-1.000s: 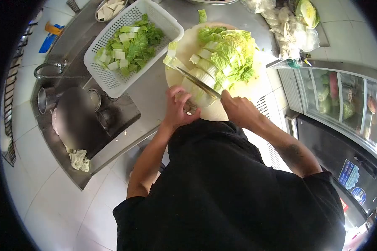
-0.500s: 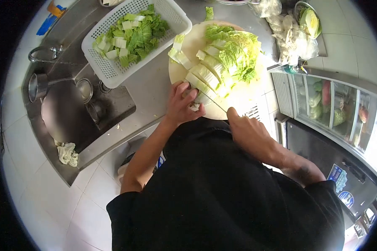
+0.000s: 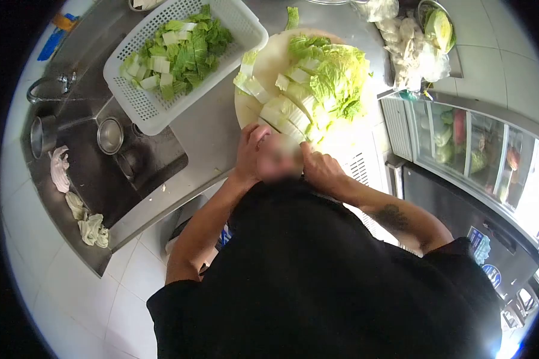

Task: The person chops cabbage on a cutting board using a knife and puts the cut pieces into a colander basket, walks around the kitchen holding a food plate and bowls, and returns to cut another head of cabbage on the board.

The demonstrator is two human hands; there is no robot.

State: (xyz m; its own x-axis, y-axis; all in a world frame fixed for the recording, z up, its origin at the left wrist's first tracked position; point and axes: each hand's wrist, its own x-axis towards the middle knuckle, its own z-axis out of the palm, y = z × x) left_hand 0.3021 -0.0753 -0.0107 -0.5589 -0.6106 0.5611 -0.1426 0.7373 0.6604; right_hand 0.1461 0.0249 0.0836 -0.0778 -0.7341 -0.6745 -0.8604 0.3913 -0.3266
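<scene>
A partly sliced napa cabbage (image 3: 335,81) lies on a round, pale cutting board (image 3: 269,54), its leafy end away from me. My left hand (image 3: 250,154) grips the near, pale end of the cabbage with bent fingers, partly hidden by a blurred patch. My right hand (image 3: 324,172) is closed round the knife's handle beside that end; the blade is mostly hidden. Cut white and green pieces (image 3: 251,84) lie at the board's left side. A white perforated basket (image 3: 161,113) to the left holds chopped cabbage (image 3: 188,57).
A steel sink (image 3: 156,155) with a faucet (image 3: 51,87) and a strainer (image 3: 109,136) is at the left. Crumpled cloths (image 3: 93,230) lie on its edge. Plastic bags (image 3: 410,54) and a halved cabbage (image 3: 440,30) sit at the back right, above a glass-fronted fridge (image 3: 473,149).
My right hand has moved left, closer to my left hand, with the knife. The view has shifted a little, and a blurred patch now covers the space between my hands.
</scene>
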